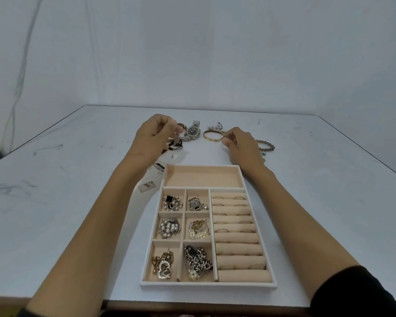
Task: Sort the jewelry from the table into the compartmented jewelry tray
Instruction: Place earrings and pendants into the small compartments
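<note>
Jewelry tray [209, 285] sits nearest the person, well back from both sets of fingertips, its small pockets loaded with pearl brooches and chains, rings tucked in the rolls. Left hand [154, 136] is up, fingers curled, thumb and forefinger pinching a small dangling piece [176, 140] on dark cord. Just beyond those fingers lies a steel wristwatch [193, 131], dial writing too small to read. Right hand [241, 143], fingers curled, tips at the gold bangle [212, 135] rim; gripping or only touching, cannot tell. Beaded bracelet [267, 146] lies beside its knuckles.
</note>
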